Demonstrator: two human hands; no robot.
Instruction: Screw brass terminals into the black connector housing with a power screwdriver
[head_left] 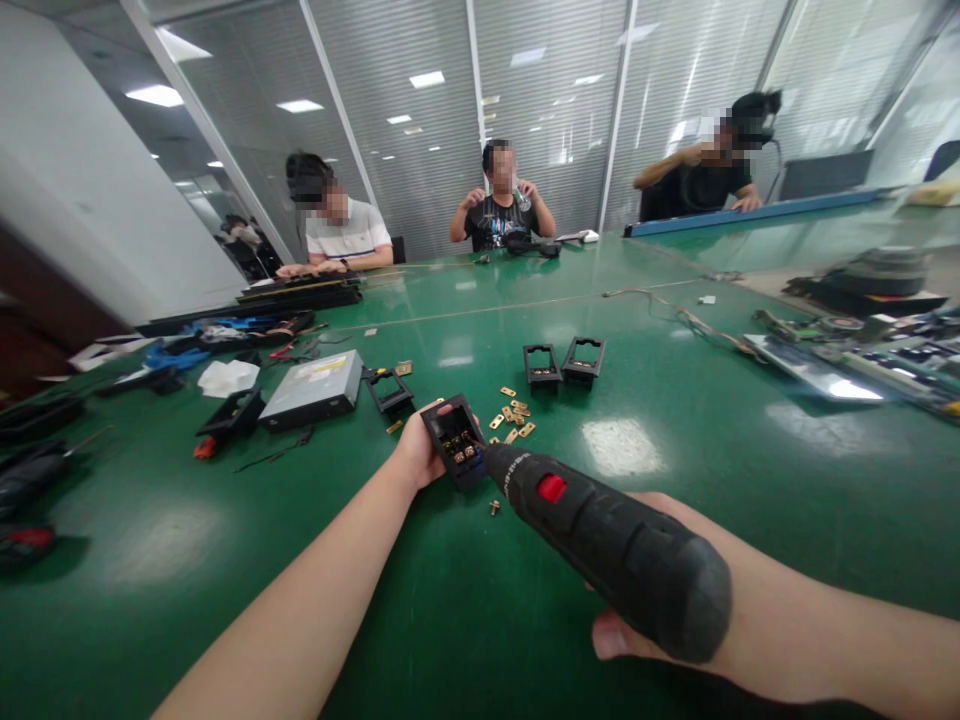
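Note:
My left hand (pixel 422 448) is closed around a black plastic socket housing (pixel 456 468), tilted so that its open side with small brass terminals faces me. In my right hand (pixel 637 600) is a black cordless screwdriver (pixel 600 540) with a red switch; its body hides most of my fingers. The screwdriver's tip reaches into the right side of the housing. Just below lies a small brass screw piece (pixel 494 508). Several flat brass plates (pixel 514 415) are scattered on the table behind the housing.
On the green table (pixel 420 620), two black frames (pixel 541 367) stand behind the brass plates. Left are another black frame (pixel 390 393) and a silver disc drive (pixel 313 388). Circuit boards (pixel 885 350) lie at right. Three people sit across the table, one by a long blue bar (pixel 750 212).

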